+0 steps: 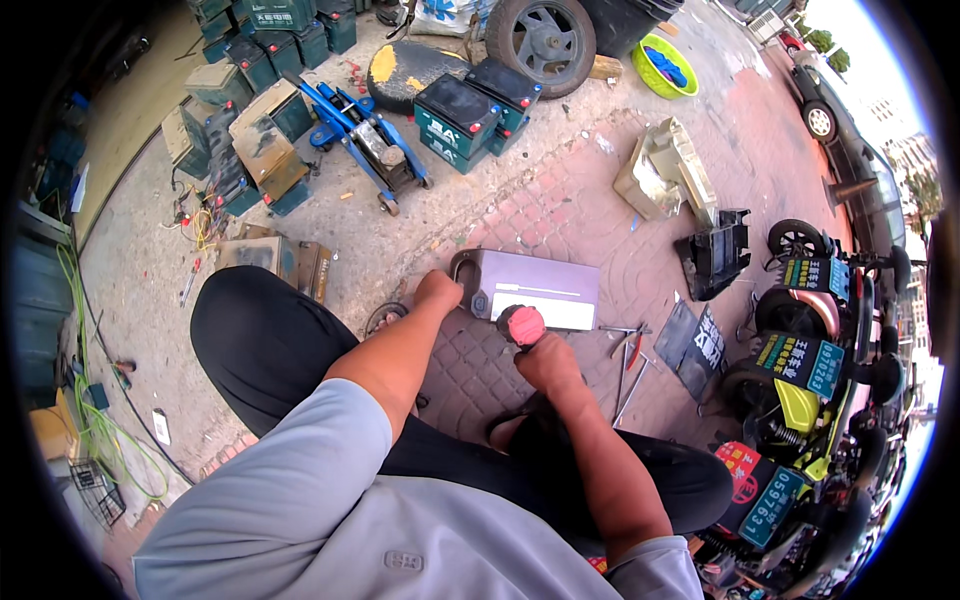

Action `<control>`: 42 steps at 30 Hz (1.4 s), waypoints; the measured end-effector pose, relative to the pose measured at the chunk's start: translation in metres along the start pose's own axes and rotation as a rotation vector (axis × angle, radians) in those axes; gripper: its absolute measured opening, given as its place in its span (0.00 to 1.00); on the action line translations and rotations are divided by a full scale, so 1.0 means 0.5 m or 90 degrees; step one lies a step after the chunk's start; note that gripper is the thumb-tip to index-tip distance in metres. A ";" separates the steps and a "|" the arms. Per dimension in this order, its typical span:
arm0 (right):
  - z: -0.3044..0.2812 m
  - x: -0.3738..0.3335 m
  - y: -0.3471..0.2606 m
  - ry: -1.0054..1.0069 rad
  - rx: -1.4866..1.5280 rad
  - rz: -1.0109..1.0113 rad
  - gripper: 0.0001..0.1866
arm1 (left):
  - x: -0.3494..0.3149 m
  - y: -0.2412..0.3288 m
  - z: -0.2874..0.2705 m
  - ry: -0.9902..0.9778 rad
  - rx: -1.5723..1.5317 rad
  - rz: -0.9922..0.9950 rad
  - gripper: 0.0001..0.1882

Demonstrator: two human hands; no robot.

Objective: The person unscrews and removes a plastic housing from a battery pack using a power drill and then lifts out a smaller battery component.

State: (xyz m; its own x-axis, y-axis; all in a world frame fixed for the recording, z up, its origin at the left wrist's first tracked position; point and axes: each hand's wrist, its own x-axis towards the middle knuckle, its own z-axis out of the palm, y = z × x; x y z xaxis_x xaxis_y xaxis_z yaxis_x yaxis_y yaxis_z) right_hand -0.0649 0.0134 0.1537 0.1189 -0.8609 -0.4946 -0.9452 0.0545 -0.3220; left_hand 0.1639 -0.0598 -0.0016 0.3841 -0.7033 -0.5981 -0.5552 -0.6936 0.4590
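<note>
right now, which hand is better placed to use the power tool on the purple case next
Right, likely: the right hand holds the pink-ended power tool at the near side of the purple case. The left hand is at the case's left end, by its dark handle, so it seems better for steadying.

Blue floor jack [366,138] beside batteries [458,122]; lime basin [650,82] near spoked wheel [545,45]

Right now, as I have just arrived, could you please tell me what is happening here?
The person's left hand is at the left end of a purple case on the paving. The right hand grips a tool with a reddish end at the case's near edge; whether they touch is unclear. Hand tools lie to the right, and a blue floor jack stands farther off.
</note>
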 end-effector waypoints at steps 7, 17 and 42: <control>0.014 0.014 0.022 0.001 0.002 0.005 0.16 | -0.021 0.016 -0.011 -0.021 0.018 -0.009 0.25; 0.019 0.012 0.026 0.006 -0.008 0.006 0.15 | 0.004 0.019 0.002 -0.029 -0.089 -0.073 0.20; -0.007 -0.001 0.009 -0.017 -0.046 -0.022 0.16 | -0.003 0.112 0.008 -0.288 -0.639 -0.001 0.20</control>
State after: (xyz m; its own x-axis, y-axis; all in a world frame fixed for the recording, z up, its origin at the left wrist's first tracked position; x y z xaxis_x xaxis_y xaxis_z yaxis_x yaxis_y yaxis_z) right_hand -0.0703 0.0127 0.1552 0.1589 -0.8478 -0.5060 -0.9597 -0.0124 -0.2806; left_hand 0.1290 -0.0971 0.0222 -0.0346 -0.7222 -0.6908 0.3764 -0.6498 0.6604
